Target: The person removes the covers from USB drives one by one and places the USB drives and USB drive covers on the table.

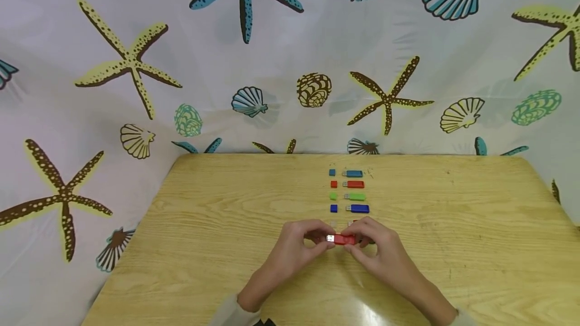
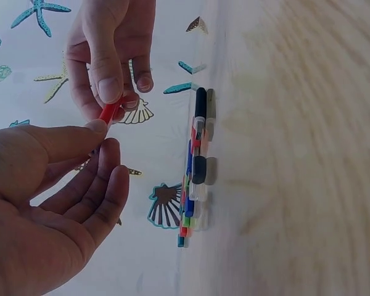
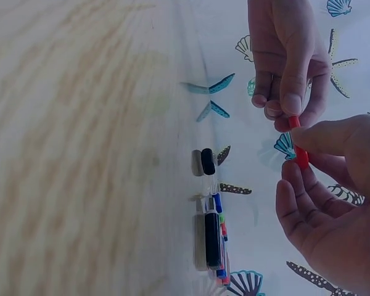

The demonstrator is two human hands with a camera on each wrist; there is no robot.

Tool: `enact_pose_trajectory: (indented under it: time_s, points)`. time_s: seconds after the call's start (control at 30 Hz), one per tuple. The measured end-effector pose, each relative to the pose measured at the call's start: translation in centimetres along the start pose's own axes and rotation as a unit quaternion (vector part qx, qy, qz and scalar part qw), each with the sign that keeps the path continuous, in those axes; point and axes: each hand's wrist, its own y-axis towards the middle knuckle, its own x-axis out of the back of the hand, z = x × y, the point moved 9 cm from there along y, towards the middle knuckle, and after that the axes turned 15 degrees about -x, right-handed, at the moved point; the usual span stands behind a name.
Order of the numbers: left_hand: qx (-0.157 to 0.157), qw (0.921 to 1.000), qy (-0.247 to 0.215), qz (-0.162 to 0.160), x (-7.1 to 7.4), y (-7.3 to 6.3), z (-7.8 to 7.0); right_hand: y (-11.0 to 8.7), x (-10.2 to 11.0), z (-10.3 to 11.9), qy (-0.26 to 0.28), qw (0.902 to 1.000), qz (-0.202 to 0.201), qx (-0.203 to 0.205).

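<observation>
A red USB stick point(image 1: 345, 239) with a silver plug is held above the table between both hands. My left hand point(image 1: 292, 243) pinches its plug end with thumb and fingertips; whether a cap is between those fingers I cannot tell. With thumb and fingers my right hand point(image 1: 385, 250) grips the red body. In the right wrist view red shows on both sides of the right thumb, on the stick point(image 3: 302, 158). Below the hands lies a black USB stick point(image 3: 214, 240), its black cap point(image 3: 207, 161) apart from it; the hands cover it in the head view.
Beyond the hands, uncapped USB sticks form a column: light blue point(image 1: 353, 173), red point(image 1: 355, 184), green point(image 1: 357, 196) and dark blue point(image 1: 360, 209). Matching caps, such as the dark blue cap point(image 1: 334, 209), lie left of them. A patterned curtain point(image 1: 272, 64) hangs behind the wooden table point(image 1: 217, 205).
</observation>
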Motion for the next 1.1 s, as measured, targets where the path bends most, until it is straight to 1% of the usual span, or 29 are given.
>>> enact_pose_trajectory:
  time_s: [0.23, 0.43, 0.53, 0.77, 0.97, 1.1]
  points:
    - [-0.001, 0.9999, -0.010, -0.008, 0.1, -0.2, -0.1, 0.0, 0.2, 0.3, -0.005, 1.0000, -0.001, 0.007]
    - [-0.008, 0.9991, -0.038, -0.017, 0.2, -0.3, -0.2, -0.1, 0.4, 0.7, -0.026, 0.9996, 0.005, 0.011]
    - [-0.008, 0.9986, -0.048, -0.021, 0.2, -0.4, -0.3, -0.1, 0.6, 1.0, -0.027, 0.9994, 0.008, 0.021]
    - [-0.005, 0.9980, -0.061, -0.017, 0.3, -0.4, -0.3, -0.3, 0.9, 1.5, -0.022, 0.9987, 0.010, 0.045]
    - [0.003, 0.9977, -0.068, -0.008, 0.3, -0.4, -0.2, -0.4, 1.0, 1.7, -0.020, 0.9983, 0.016, 0.052]
    - [0.003, 0.9972, -0.074, -0.009, 0.2, -0.3, -0.2, -0.4, 1.2, 1.7, -0.020, 0.9983, 0.018, 0.052]
